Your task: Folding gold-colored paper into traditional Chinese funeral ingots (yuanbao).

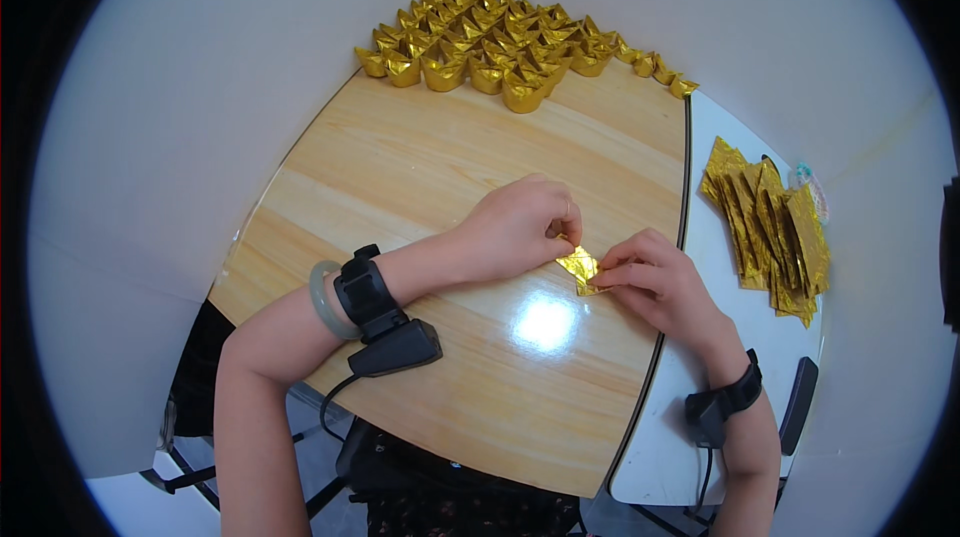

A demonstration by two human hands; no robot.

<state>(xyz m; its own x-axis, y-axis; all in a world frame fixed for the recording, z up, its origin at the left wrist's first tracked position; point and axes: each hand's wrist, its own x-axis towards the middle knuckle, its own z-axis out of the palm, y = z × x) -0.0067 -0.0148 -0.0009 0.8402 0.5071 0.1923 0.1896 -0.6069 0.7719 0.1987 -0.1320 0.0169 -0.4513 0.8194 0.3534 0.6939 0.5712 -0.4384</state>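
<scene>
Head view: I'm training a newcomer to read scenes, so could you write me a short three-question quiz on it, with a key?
1. True or false: the left hand and the right hand both touch the gold foil piece.
2. Multiple choice: where does the pile of flat gold pieces lie?
A) on the wood-grain tabletop
B) on the white surface
C) in the left hand
3. Fill in: the pale bracelet is worn on the person's ____ arm.

Key: 1. True. 2. B. 3. Left.
</scene>
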